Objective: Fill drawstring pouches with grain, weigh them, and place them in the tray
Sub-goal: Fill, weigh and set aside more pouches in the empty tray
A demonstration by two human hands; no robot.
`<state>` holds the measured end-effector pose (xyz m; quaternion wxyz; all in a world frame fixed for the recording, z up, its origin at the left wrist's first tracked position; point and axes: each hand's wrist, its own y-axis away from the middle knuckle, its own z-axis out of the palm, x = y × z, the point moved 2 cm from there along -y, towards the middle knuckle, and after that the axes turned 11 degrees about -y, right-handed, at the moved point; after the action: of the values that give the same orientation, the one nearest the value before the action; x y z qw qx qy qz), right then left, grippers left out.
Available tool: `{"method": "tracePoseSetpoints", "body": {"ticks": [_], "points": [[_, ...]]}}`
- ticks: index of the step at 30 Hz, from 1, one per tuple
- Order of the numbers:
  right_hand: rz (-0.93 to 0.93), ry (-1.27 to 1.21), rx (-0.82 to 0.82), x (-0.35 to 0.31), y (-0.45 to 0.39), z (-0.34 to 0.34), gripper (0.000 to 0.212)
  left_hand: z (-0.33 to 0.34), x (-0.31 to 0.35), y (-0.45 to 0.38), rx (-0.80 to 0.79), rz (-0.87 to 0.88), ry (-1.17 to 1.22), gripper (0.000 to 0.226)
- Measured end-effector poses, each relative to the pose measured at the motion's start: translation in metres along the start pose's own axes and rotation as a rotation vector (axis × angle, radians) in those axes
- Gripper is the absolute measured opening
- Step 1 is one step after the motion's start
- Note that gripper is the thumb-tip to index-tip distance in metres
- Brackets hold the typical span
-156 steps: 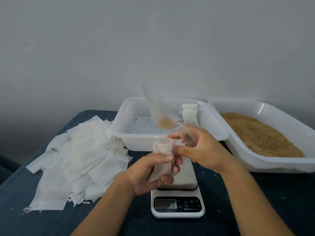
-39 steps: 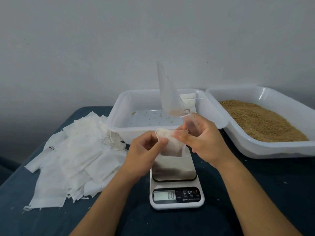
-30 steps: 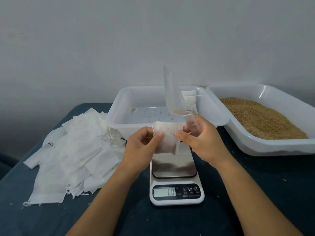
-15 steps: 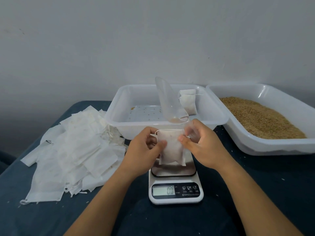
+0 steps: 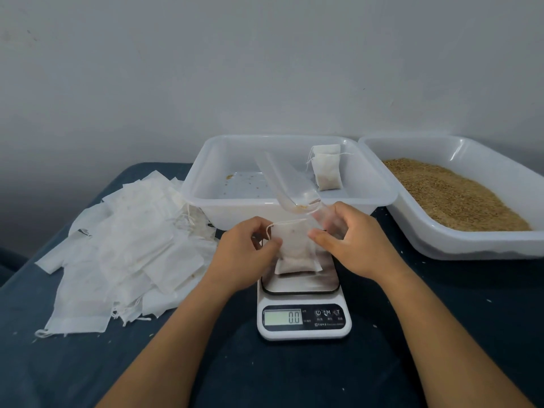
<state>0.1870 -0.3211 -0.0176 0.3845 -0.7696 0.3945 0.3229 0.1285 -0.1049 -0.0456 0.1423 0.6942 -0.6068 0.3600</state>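
A white drawstring pouch with grain in it hangs upright over the scale's steel platform, its bottom at the platform. My left hand pinches its left edge. My right hand pinches the right edge and also holds the handle of a clear plastic scoop, which tilts back over the tray with a few grains in it. The scale's display reads 0.0. The white tray behind the scale holds filled pouches at its back right.
A second white tray full of brown grain stands at the right. A heap of empty white pouches lies on the dark blue table at the left. A grey wall rises behind the trays.
Both hands lowered the pouch from mid-air down to the scale platform. The scoop tipped from upright to leaning back and left over the tray. Earlier, grain was poured from the scoop into the pouch.
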Motion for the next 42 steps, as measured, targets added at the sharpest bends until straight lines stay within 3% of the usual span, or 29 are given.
{"method": "tracePoseSetpoints", "body": {"ticks": [9, 18, 29, 37, 40, 42], "points": [[-0.032, -0.034, 0.203, -0.002, -0.001, -0.007, 0.02, 0.002, -0.024, -0.013, 0.098, -0.262, 0.125, 0.009], [-0.055, -0.057, 0.254, 0.002, -0.002, -0.009, 0.017, 0.004, -0.036, -0.017, 0.17, -0.44, 0.283, 0.008], [-0.049, -0.027, 0.257, 0.002, -0.003, -0.009, 0.016, 0.005, -0.032, -0.016, 0.137, -0.43, 0.301, 0.006], [-0.012, -0.033, 0.223, -0.001, -0.002, -0.01, 0.013, 0.003, -0.017, -0.008, 0.06, -0.278, 0.275, 0.008], [0.025, -0.022, 0.223, -0.002, -0.003, -0.019, 0.035, 0.002, -0.009, -0.005, 0.019, -0.208, 0.202, 0.012], [0.044, -0.008, 0.266, -0.003, -0.007, -0.031, 0.038, 0.003, -0.005, -0.004, 0.001, -0.173, 0.176, 0.015]]}}
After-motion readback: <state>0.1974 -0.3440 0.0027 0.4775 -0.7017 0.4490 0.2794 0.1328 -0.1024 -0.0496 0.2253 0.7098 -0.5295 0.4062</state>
